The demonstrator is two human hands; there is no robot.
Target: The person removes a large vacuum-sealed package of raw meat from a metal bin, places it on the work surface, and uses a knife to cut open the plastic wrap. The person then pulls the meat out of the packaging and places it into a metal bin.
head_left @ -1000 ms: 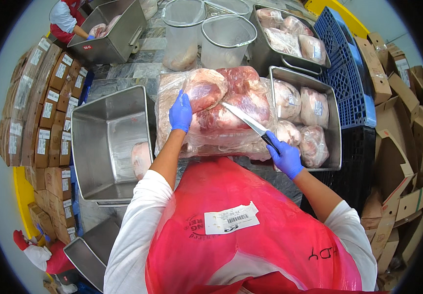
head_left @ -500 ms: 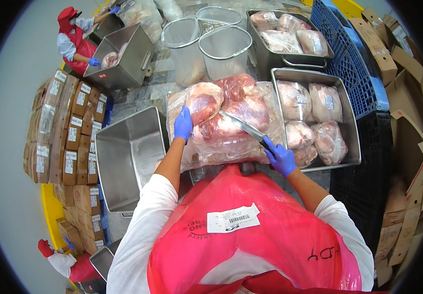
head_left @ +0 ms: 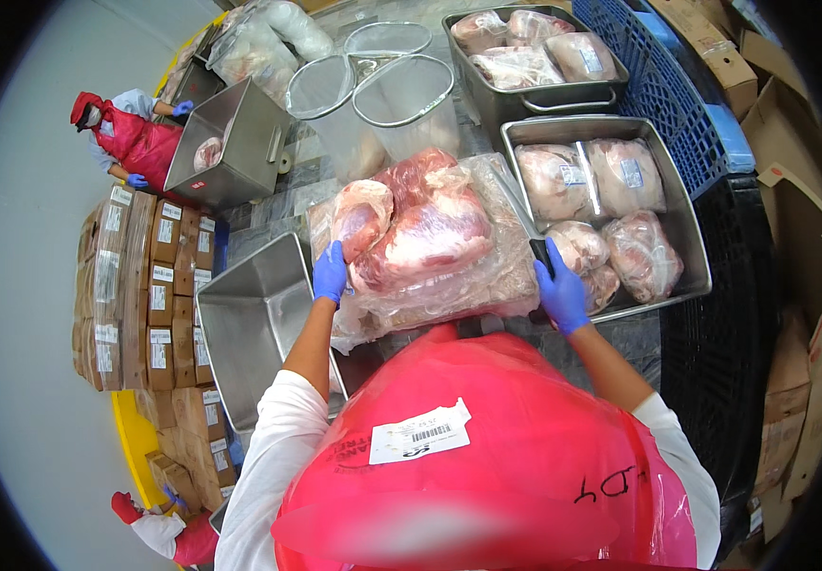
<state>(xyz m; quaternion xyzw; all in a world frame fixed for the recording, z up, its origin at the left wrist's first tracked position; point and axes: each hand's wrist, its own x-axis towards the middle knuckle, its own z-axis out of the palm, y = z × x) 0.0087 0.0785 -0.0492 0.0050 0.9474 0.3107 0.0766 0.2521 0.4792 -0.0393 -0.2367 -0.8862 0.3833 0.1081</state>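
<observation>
Large cuts of red meat (head_left: pixel 422 233) with pale fat lie on a crumpled clear plastic sheet (head_left: pixel 430 303) in front of me. At their left sits a smaller rounded piece of meat (head_left: pixel 362 217). My left hand (head_left: pixel 330 274), in a blue glove, grips this piece at its lower left edge. My right hand (head_left: pixel 561 290), also gloved, is closed around the black handle of a knife (head_left: pixel 517 205). Its blade slants up and to the left, over the right side of the plastic and apart from the meat.
A metal tub (head_left: pixel 699 271) of bagged meat stands at right, another (head_left: pixel 525 107) behind it. An open metal bin (head_left: pixel 268 314) is at left. Hoop-rimmed clear bags (head_left: pixel 409 95) stand beyond the meat. Stacked boxes (head_left: pixel 158 295) and co-workers (head_left: pixel 125 143) are farther left; blue pallets (head_left: pixel 682 105) at right.
My right hand has drawn the knife away from the meat to the right, and its blade now points more steeply upward. My left hand stays at the smaller piece. The whole view has shifted.
</observation>
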